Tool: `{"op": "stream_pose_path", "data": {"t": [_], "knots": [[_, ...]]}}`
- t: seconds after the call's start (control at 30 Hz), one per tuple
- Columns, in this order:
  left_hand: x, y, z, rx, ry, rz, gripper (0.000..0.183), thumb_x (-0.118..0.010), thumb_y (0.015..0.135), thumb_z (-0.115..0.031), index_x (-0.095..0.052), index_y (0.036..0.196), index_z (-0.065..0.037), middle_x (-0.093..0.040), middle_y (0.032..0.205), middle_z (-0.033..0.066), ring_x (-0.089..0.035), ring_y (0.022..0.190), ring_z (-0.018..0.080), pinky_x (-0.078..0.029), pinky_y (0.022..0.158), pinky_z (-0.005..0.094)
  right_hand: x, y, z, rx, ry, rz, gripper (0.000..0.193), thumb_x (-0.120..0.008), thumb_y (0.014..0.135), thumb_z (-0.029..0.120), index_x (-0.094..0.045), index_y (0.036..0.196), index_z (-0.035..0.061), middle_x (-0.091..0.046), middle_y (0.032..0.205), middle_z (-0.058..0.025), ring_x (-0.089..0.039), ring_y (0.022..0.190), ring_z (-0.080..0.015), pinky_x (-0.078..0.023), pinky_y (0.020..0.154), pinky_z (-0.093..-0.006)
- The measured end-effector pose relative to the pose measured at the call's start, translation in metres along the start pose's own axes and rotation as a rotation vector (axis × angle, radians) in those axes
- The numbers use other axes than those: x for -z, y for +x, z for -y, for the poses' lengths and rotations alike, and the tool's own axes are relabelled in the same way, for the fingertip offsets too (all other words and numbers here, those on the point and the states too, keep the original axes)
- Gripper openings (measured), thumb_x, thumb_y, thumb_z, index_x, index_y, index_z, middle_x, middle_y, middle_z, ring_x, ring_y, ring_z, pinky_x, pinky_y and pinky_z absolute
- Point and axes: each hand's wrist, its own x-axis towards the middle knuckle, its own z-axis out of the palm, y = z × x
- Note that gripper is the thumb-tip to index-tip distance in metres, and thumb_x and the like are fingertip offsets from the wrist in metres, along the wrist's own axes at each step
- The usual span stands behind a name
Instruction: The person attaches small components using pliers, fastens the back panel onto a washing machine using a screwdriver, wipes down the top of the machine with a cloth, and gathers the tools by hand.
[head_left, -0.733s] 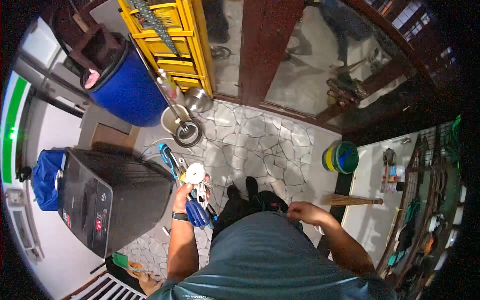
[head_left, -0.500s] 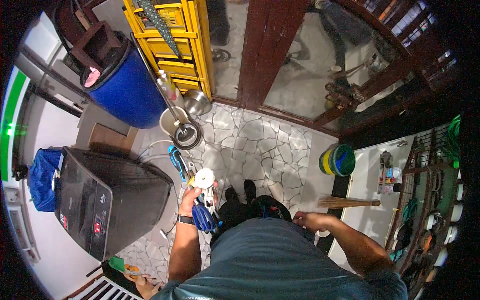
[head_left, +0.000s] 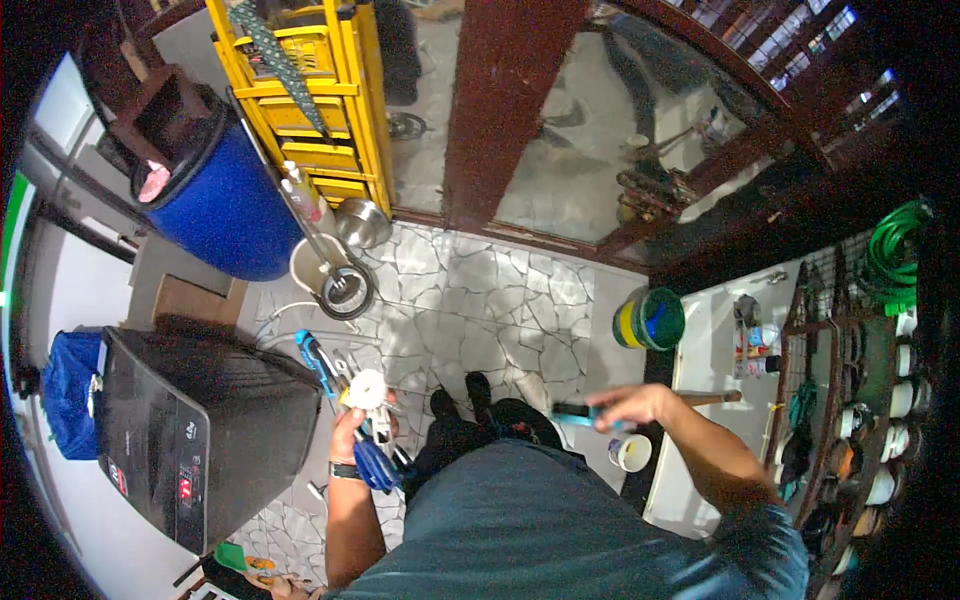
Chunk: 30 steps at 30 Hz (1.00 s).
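Observation:
My left hand is closed around a bundle of tools. In it are a tool with a light-blue handle, a round white spool-like piece and a dark-blue-handled tool, probably pliers. Out in front of my right hip, my right hand grips a slim light-blue and black thing that points left. Motion blur hides its exact kind. Just below that hand, a white tub stands on the floor.
A black washing machine stands at the left, with a blue barrel beyond it. Ahead are a yellow folding ladder, a cream bucket and a glass door. A yellow-green bucket and a shoe rack stand right.
My right hand has moved from beside my waist out and forward, and the light-blue and black thing now shows in it. My left hand keeps hold of the tools. The view has shifted slightly.

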Motion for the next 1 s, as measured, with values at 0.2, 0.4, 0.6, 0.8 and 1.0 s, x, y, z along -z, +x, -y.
{"op": "stream_pose_path", "data": {"t": [0.2,0.4,0.6,0.8,1.0], "knots": [[-0.021,0.017,-0.016,-0.001,0.079,0.058,0.060,-0.074,0.083,-0.032,-0.053,0.130,-0.001,-0.066,0.111,0.0184,-0.069,0.070,0.0277,-0.058,0.058,0.0347,-0.053,0.066,0.067,0.577,0.215,-0.248,0.047,-0.067,0.092,0.006,-0.043,0.132,0.0074,-0.065,0.104,-0.0115,-0.068,0.087,-0.0216,-0.059,0.073,-0.0396],[-0.044,0.028,-0.010,0.016,0.132,0.106,0.062,-0.075,0.081,-0.033,-0.053,0.131,-0.004,-0.066,0.109,0.0181,-0.069,0.069,0.0294,-0.058,0.056,0.0352,-0.052,0.081,0.092,0.860,0.486,-0.246,0.042,-0.044,0.103,0.014,-0.033,0.143,0.0090,-0.062,0.116,-0.0199,-0.069,0.094,-0.0317,-0.061,0.076,-0.0459],[-0.073,0.047,0.015,0.015,0.095,0.112,0.063,-0.077,0.079,-0.033,-0.054,0.130,-0.003,-0.066,0.109,0.0191,-0.070,0.071,0.0295,-0.060,0.059,0.0375,-0.019,0.066,0.111,0.931,0.395,-0.255,0.034,-0.039,0.103,0.014,-0.036,0.136,0.0096,-0.062,0.120,-0.0199,-0.068,0.098,-0.0320,-0.060,0.077,-0.0455],[-0.107,0.075,0.057,-0.078,0.093,0.070,0.063,-0.076,0.080,-0.032,-0.052,0.131,-0.003,-0.065,0.109,0.0209,-0.070,0.072,0.0309,-0.060,0.062,0.0382,0.049,0.043,0.134,0.875,0.194,-0.407,0.041,-0.056,0.099,0.009,-0.036,0.136,0.0109,-0.064,0.111,-0.0174,-0.069,0.090,-0.0256,-0.060,0.068,-0.0385],[-0.146,0.077,0.108,-0.275,-0.019,-0.019,0.064,-0.073,0.080,-0.033,-0.051,0.131,-0.002,-0.063,0.112,0.0220,-0.069,0.071,0.0319,-0.059,0.060,0.0388,0.109,0.041,0.162,0.831,-0.025,-0.412,0.035,-0.061,0.094,0.007,-0.041,0.122,0.0064,-0.066,0.099,-0.0146,-0.070,0.074,-0.0222,-0.060,0.061,-0.0348]]}}
